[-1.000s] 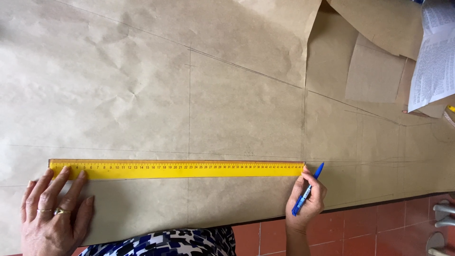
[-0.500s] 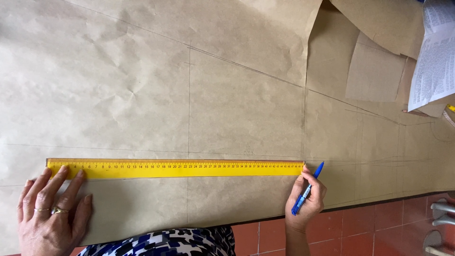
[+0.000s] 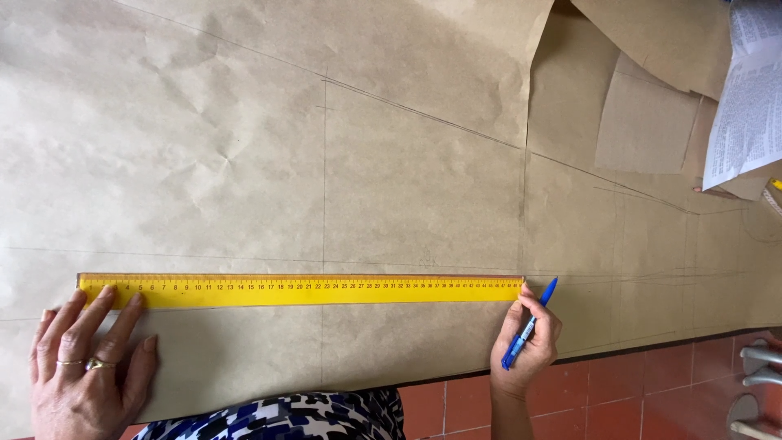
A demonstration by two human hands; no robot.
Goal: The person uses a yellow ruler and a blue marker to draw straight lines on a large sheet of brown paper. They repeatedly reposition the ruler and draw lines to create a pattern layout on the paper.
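Yellow ruler [image 3: 301, 291], stiff and light: your left hand [image 3: 85, 371] presses its end with fingers spread; your right hand [image 3: 528, 342], at the other end, pinches a blue pen [image 3: 529, 324].

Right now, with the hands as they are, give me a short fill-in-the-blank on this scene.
1. The left hand presses on one end of the long ____ ruler.
2. The right hand holds a ____ pen at the ruler's other end.
3. The ruler lies flat on brown ____ marked with drawn lines.
4. A ring sits on the ____ hand.

Missing words: yellow; blue; paper; left
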